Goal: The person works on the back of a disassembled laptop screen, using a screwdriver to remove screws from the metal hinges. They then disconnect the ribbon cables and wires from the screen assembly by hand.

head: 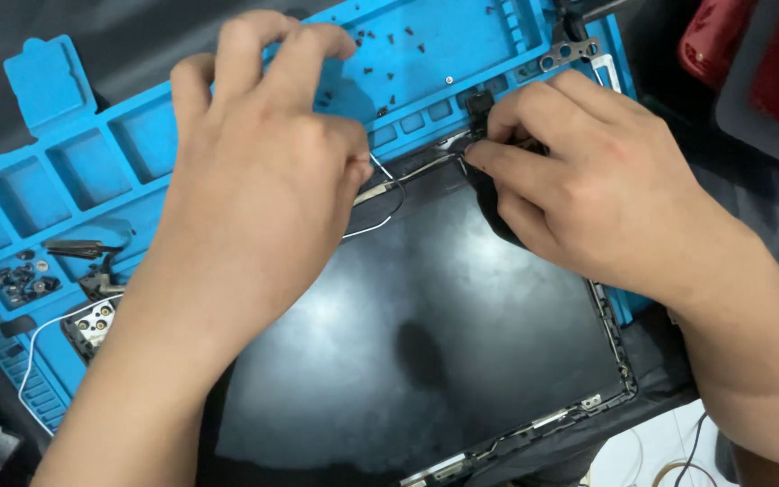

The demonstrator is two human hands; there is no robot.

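Observation:
A glossy black laptop screen panel [444, 343] lies on a blue silicone repair mat [92, 162]. My left hand [254, 171] hovers over the panel's upper left edge, fingers curled and spread, thumb touching thin white and grey cables [389, 185] that run along the panel's top edge. My right hand [579, 180] pinches a small black part [478, 104] and cable end at the panel's top edge, between thumb and forefinger. Whether the left hand grips a cable is hidden by the fingers.
Small black screws [389, 54] lie scattered on the mat's top area. A tray cell at left holds several screws and washers [22, 281]. A metal hinge bracket [570, 52] sits at the top right, another hinge part with a white wire [92, 323] at left. A dark red object [723, 45] sits at the far right.

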